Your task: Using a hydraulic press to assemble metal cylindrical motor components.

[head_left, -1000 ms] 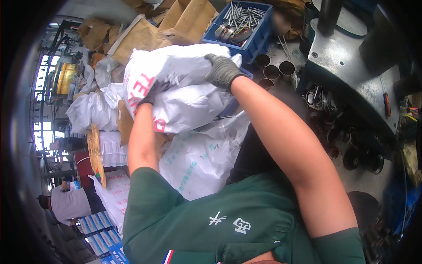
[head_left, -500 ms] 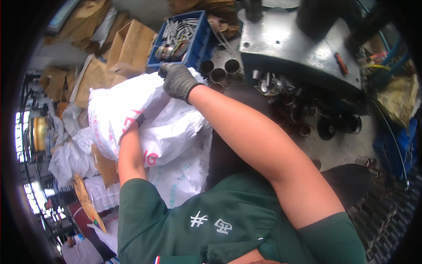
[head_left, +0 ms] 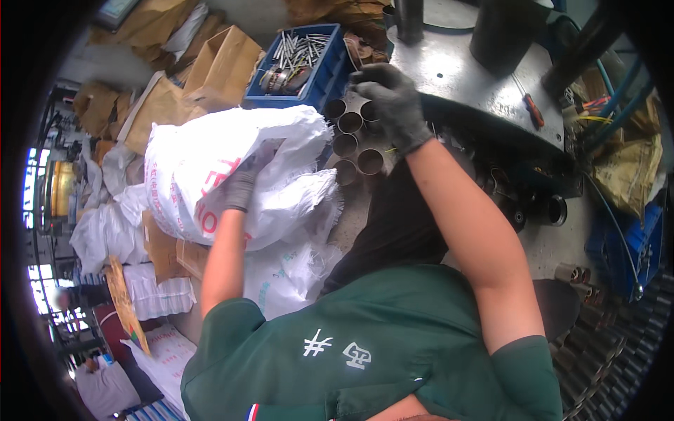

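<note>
A white woven sack point(head_left: 189, 158) with red print lies to my left, its mouth facing right. My left hand point(head_left: 242, 184), in a grey glove, reaches into that mouth; its fingertips are partly hidden among the folds, so its grip does not show clearly. My right hand point(head_left: 394, 105), gloved too, hovers by the front left corner of the metal machine table point(head_left: 449, 77). Its fingers are bent but apart, with nothing seen in them. Beneath and beside it stand several short metal tubes point(head_left: 345, 145) on the floor.
Behind the sack is a blue crate point(head_left: 291, 98) of metal pins, with an open cardboard box point(head_left: 223, 67) to its left. A screwdriver point(head_left: 533, 110) lies on the machine table. Another blue crate point(head_left: 625, 245) stands at right, near rows of dark tubes point(head_left: 597, 358).
My right hand has let go of the sack's edge and moved right, toward the machine table. My left hand has shifted right and shows more at the sack's mouth.
</note>
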The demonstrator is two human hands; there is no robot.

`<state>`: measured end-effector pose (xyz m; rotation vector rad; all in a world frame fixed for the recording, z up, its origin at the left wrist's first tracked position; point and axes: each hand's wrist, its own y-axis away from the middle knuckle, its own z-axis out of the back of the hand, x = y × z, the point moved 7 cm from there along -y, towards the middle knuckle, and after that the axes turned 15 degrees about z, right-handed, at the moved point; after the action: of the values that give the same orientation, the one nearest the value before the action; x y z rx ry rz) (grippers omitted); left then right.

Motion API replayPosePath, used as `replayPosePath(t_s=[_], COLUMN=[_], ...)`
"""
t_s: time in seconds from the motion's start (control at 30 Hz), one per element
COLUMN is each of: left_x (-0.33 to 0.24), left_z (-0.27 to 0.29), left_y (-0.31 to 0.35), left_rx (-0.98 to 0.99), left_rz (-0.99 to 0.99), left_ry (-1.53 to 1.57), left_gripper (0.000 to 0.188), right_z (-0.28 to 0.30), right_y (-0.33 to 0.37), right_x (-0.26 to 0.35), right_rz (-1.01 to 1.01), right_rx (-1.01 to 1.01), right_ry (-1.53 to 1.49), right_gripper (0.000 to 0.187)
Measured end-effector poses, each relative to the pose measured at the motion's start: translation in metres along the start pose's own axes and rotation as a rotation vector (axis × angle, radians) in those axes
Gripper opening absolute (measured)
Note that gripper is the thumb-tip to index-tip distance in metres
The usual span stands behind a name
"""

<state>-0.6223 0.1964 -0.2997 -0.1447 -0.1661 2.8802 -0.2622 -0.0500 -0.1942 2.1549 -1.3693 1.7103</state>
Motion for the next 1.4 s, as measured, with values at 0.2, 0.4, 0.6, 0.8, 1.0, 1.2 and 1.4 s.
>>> replayPosePath(t_s=[0.2, 0.4, 0.6, 0.8, 1.0, 1.2, 1.4], left_x=[-0.114, -0.159, -0.128, -0.122, -0.158, -0.275, -0.446], left_z=[-0.034, -0.170, -0.317, -0.332, -0.153, 0.104, 0.182], left_y=[0.151, 0.157, 0.123, 0.108, 0.095, 0.086, 0.140], left_rx=[0.282, 0.336, 0.666, 0.473, 0.406, 0.325, 0.987], left_rz=[-0.328, -0.147, 0.072, 0.145, 0.120, -0.421, -0.421], left_ry=[0.920, 0.574, 0.402, 0.578, 0.832, 1.561, 1.929], left_gripper=[0.040, 0.075, 0.090, 0.045, 0.029, 0.019, 0.021], right_z=[0.091, 0.184, 0.213, 0.230, 0.201, 0.204, 0.233], right_y=[0.048, 0.139, 0.236, 0.270, 0.198, 0.142, 0.144], right_x=[0.118, 0.317, 0.426, 0.401, 0.353, 0.287, 0.231], right_rz=[-0.032, 0.216, 0.449, 0.300, 0.317, 0.137, -0.179], right_rx=[-0.058, 0.028, -0.077, -0.316, 0.203, 0.108, -0.203], right_ry=[0.002, 0.859, 1.089, 0.917, 1.239, 0.771, 0.198], right_gripper=[0.023, 0.033, 0.035, 0.034, 0.040, 0.058, 0.085])
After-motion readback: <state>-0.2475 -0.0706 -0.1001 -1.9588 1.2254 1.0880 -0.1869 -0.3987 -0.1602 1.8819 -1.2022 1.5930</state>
